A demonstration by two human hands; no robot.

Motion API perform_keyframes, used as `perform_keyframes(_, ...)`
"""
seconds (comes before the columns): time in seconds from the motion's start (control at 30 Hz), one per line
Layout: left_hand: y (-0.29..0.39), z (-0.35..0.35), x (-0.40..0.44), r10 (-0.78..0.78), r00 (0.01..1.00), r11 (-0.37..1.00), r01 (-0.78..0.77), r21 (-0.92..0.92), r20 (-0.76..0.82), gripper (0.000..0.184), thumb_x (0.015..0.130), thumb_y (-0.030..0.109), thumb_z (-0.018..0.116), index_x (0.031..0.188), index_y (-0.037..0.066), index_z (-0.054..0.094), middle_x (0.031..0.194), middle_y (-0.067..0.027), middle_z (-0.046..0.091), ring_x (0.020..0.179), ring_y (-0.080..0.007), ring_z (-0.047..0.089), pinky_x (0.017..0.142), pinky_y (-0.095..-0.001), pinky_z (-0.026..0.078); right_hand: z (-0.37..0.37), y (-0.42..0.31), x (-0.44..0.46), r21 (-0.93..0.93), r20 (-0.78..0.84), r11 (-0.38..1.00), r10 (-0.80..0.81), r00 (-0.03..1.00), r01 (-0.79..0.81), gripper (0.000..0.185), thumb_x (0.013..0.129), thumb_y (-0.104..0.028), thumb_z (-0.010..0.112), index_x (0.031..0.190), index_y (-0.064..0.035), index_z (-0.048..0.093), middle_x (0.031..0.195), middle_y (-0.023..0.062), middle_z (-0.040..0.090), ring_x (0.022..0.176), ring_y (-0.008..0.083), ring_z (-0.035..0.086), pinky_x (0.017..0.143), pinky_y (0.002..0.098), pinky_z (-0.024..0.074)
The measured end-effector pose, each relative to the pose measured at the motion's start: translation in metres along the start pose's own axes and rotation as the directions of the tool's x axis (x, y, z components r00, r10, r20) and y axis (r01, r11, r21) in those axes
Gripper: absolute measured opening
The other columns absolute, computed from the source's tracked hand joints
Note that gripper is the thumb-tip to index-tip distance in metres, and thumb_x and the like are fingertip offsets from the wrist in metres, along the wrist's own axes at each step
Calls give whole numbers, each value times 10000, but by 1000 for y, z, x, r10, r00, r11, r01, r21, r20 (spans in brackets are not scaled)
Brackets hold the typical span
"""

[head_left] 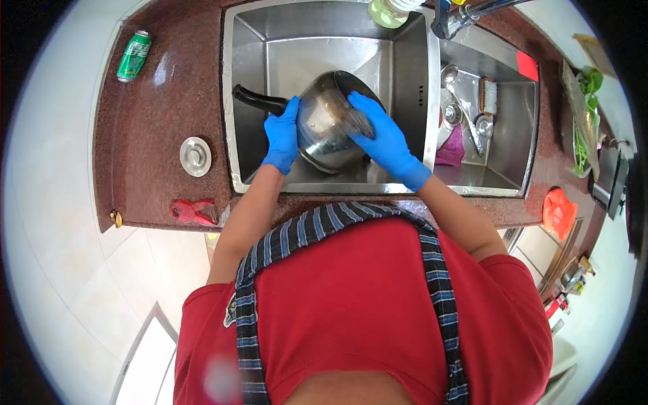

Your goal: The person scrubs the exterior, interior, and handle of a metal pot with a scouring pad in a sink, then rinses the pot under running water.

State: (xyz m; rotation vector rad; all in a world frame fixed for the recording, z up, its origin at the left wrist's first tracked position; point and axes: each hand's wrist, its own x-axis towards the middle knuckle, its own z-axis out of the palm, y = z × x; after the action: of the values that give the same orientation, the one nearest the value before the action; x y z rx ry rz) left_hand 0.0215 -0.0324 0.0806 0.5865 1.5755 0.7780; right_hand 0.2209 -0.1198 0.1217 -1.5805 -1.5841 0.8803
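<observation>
A metal pan (320, 128) with a black handle (256, 101) is tilted inside the large sink basin (304, 57). My left hand (282, 138), in a blue glove, grips the pan's rim close to where the handle joins it. In my blue-gloved right hand (388, 142) is a grey, wiry scrubber (356, 126), pressed against the pan's shiny surface and slightly blurred. The handle points to the left, over the basin's left wall. Fingers of the right hand partly cover the scrubber and the pan's right side.
The smaller basin on the right holds a brush (488, 96), a ladle (449, 75) and a purple cloth (451, 145). On the left counter are a green can (134, 57), a metal sink strainer (196, 156) and a red object (194, 211). A faucet (466, 19) juts in behind.
</observation>
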Motion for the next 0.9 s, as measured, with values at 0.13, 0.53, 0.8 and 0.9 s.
perform_keyframes(0.13,12,8,-3,45,998,999,-45,-2,33,209,809,208,689,872,15,642,812,-27,631,698,-107,548,650,-264,452,-6,-4,4,-93,20,993,-69,997,71,551,781,-292,640,1264,-81,477,1322,183,435,1194,380,418,1003,410,364)
perform_keyframes(0.53,-3,1,13,132,991,985,-135,111,37,198,811,199,683,842,10,635,780,-22,619,676,-107,533,644,-272,450,37,20,140,-42,289,962,269,919,-269,492,785,-479,541,910,-16,651,850,224,625,788,404,600,804,482,458)
perform_keyframes(0.8,0,0,10,69,992,998,-70,4,110,185,828,206,667,833,22,643,786,-22,627,654,-99,549,611,-272,461,6,-33,12,-414,138,877,-202,970,242,636,647,-261,732,1224,-102,517,1337,74,448,1235,352,382,994,422,370)
perform_keyframes(0.9,-4,-3,13,79,989,997,-80,9,126,195,830,214,665,819,21,646,783,-23,627,651,-97,545,610,-273,460,0,-32,13,-430,295,843,-208,933,324,699,623,-258,744,1258,-114,488,1372,59,406,1246,374,362,988,445,372)
